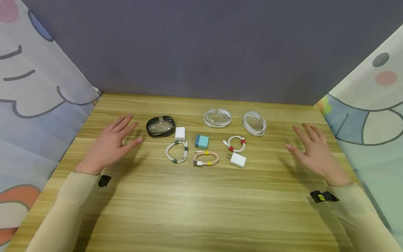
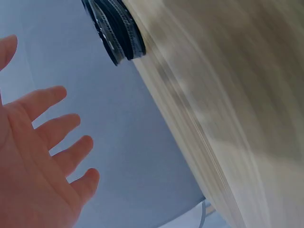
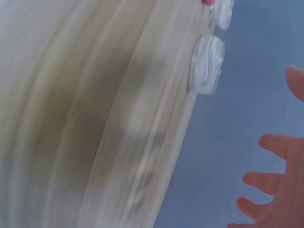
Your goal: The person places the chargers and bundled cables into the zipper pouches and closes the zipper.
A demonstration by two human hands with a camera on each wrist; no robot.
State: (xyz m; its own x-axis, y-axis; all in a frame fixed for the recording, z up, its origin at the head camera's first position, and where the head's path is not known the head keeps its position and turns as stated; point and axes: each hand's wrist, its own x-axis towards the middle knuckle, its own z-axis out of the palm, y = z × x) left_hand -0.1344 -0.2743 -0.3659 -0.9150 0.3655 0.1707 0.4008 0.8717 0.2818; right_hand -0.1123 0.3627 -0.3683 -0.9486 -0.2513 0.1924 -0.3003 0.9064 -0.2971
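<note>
My left hand (image 1: 110,145) hovers over the left of the table with its fingers spread, holding nothing. Nearest to it is a clear round case with a black rim (image 1: 161,126). On the right, my right hand (image 1: 318,154) hangs above the wood, fingers apart and nothing in it. A clear case with a white rim (image 1: 254,123) lies closest to that hand; a second white-rimmed case (image 1: 217,118) is left of it. Between the hands sit a white charger (image 1: 180,133), a blue charger (image 1: 202,141) and another white charger (image 1: 238,160).
Three coiled cables lie among the chargers: a white cable with green ties (image 1: 168,156), a peach cable with yellow ties (image 1: 215,160) and a white cable with red ties (image 1: 231,140). Behind the wooden table (image 1: 201,210) stands a grey panel (image 1: 201,49). Printed curtains (image 1: 34,80) flank both sides.
</note>
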